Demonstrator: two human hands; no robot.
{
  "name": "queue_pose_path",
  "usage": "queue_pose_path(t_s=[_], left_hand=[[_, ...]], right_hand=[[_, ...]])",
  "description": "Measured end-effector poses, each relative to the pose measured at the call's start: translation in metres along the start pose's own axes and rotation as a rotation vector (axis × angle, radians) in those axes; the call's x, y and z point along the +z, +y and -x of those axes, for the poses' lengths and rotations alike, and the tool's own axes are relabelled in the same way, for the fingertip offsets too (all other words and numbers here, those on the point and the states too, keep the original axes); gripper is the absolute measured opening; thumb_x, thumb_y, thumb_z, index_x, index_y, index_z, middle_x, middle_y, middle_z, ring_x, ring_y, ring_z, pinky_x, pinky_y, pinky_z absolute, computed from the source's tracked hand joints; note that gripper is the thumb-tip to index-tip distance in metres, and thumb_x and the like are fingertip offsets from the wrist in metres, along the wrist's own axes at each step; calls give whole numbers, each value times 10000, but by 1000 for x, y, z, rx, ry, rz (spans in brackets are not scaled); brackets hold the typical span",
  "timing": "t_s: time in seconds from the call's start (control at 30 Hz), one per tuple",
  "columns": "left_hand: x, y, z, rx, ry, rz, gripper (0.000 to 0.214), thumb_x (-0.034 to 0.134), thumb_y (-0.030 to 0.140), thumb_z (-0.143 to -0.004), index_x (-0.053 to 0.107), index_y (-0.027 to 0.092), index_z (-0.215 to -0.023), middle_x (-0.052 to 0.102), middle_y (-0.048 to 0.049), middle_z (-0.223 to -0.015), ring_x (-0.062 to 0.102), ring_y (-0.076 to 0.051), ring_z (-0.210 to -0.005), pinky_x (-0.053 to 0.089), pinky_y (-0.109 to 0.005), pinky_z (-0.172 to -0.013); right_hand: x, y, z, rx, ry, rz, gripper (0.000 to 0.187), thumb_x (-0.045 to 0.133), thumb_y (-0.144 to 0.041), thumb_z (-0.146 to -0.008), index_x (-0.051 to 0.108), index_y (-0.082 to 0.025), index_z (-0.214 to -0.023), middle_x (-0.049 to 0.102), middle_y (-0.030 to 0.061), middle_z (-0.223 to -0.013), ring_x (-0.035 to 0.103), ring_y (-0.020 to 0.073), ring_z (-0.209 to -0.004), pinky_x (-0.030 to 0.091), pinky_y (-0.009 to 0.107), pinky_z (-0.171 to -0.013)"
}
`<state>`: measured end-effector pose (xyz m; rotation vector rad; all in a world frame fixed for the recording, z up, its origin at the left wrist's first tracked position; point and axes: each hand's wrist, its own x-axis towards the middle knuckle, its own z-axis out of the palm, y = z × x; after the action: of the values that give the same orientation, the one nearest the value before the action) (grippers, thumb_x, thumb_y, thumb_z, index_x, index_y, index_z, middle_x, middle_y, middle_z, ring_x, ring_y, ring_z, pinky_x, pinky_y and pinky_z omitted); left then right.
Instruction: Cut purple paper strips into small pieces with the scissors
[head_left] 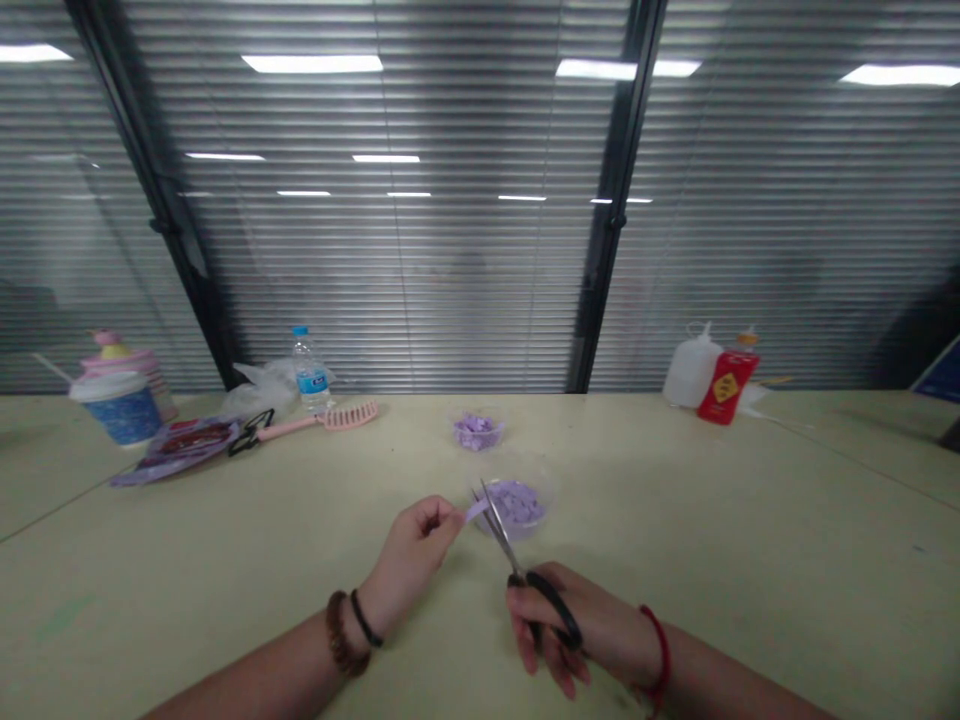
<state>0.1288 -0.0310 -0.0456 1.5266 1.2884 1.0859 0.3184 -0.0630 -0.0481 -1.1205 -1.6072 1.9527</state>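
Observation:
My left hand (pixel 416 560) pinches a thin lilac strip (pixel 475 511), probably paper or foam, by one end. The strip's far end reaches between the open blades of black-handled scissors (pixel 501 530), which my right hand (pixel 559 625) holds by the finger loops. Just behind the blades sits a clear bowl (pixel 544 490) holding chopped lilac pieces. Farther back, a smaller clear bowl (pixel 477 431) holds more of the same pieces. The blades overlap the nearer bowl in view, so their height above it is hard to judge.
A pale green table runs to a glass wall with blinds. At the back left are a pink comb (pixel 349 415), a black clip (pixel 251 432), a purple packet (pixel 176 452), a water bottle (pixel 310 375) and a blue-and-white cup (pixel 118 412). A white jug (pixel 691 367) and red bottle (pixel 727 388) stand back right.

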Motion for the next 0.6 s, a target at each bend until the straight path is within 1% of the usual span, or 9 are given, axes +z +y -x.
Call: queue_pose_path(t_s=[0.13,0.27,0.43,0.6], left_hand=[[3,-1,2,50,23,-52,269,501,393,-694,461,153,-581,369,51,-502,321,-85,-481,270,-203,-471],[6,2,5,53,17,-62,274,505,397,-685,462,147,-582,403,26,-544,357,-102,-533,299,-215,-509],[7,4,5,41,-3,-66,282,502,405,-687,445,154,-572,386,29,-541,353,-104,-530,300,-220,-511],[6,1,3,51,-18,-73,285,500,410,-698,469,148,-591,402,29,-549,367,-104,-535,308,-216,-513]], right_hand=[[4,0,0,-10,-3,68,496,561,-567,-670,511,-94,-529,512,2,-440,455,51,-281,276,113,-235],[3,6,-2,3,10,64,493,543,-569,-689,501,-98,-550,555,27,-512,458,45,-285,271,111,-229],[1,8,-4,25,22,85,522,519,-620,-677,482,-109,-580,560,26,-526,451,42,-286,263,113,-227],[2,2,-2,30,32,89,538,523,-637,-658,477,-111,-553,549,24,-499,436,39,-278,255,113,-228]])
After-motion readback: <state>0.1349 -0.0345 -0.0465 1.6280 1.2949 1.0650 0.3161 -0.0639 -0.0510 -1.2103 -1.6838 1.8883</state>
